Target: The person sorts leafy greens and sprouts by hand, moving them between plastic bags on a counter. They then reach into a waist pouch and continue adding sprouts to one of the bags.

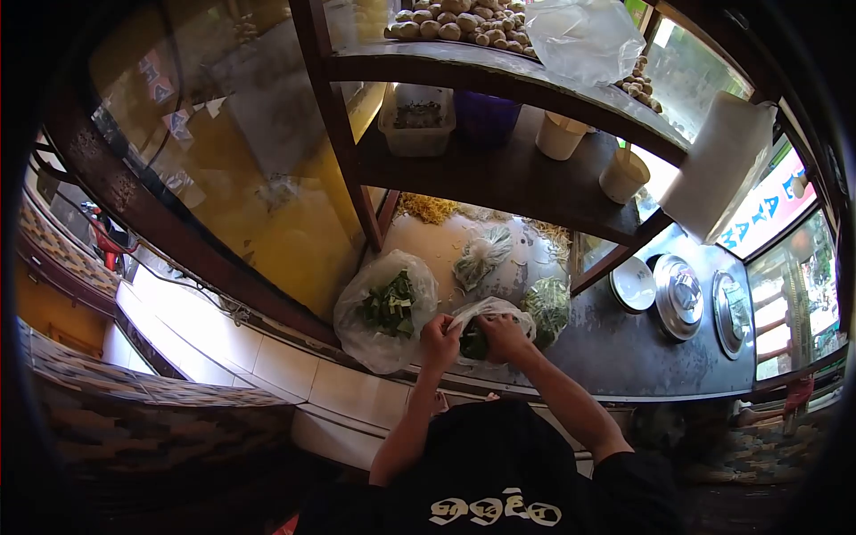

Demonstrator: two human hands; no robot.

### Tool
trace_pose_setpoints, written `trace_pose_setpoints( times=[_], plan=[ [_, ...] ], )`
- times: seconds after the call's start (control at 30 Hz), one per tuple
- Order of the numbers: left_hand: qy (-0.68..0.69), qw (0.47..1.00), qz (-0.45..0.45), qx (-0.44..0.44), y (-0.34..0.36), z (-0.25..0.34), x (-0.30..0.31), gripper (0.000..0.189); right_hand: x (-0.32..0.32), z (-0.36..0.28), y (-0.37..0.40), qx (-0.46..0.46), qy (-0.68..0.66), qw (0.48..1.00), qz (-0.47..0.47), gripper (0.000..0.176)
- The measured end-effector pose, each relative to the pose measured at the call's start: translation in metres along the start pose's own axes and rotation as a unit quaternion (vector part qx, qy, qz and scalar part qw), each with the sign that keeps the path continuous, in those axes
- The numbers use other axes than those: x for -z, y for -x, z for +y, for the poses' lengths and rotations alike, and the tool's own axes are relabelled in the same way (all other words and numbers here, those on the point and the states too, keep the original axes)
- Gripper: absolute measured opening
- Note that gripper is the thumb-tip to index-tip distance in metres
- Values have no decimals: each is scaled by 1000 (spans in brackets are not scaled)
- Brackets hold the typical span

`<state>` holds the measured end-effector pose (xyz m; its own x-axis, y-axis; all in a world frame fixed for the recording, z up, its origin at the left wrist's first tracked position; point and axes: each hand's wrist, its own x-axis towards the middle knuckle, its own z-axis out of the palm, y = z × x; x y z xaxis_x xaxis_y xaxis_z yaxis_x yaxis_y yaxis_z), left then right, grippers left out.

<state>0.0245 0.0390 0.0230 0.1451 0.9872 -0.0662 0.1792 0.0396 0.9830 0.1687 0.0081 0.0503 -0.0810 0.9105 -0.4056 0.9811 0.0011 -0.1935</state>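
Hands at plastic bag, metal counter, wooden shelves

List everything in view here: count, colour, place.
Greens bag: one, clear, counter left
Handled bag: one, clear, between hands
Other vegetable bags: two, clear, counter middle
Shreds: one heap, yellow, counter back
Box: one, translucent, middle shelf
Tub: one, purple, beside box
Cups: two, cream, same shelf
Round items: many, tan, top shelf
Plastic bag: one, whitish, top shelf
Dish: one, white, counter right
Lids: two, silver, beside dish
Left hand: one, bare, gripping handled bag
Right hand: one, bare, at its mouth
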Motion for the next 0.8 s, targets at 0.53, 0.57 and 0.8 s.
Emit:
trace_pose_setpoints(
  times=[0.53, 0.57, 0.8],
  plan=[
    [-153, 985, -74, -21, 3, 49, 10, 27, 39, 28, 8, 187, -144, 948, 214, 40],
    [-150, 986, -72, -22, -2, 49, 7, 27, 40, 31, 8, 177, -217, 941, 192, 41],
    [-203, 978, -45, -6, -51, 24, -20, 22, 22, 51, -4, 136, -554, 811, 131, 25]
  ],
)
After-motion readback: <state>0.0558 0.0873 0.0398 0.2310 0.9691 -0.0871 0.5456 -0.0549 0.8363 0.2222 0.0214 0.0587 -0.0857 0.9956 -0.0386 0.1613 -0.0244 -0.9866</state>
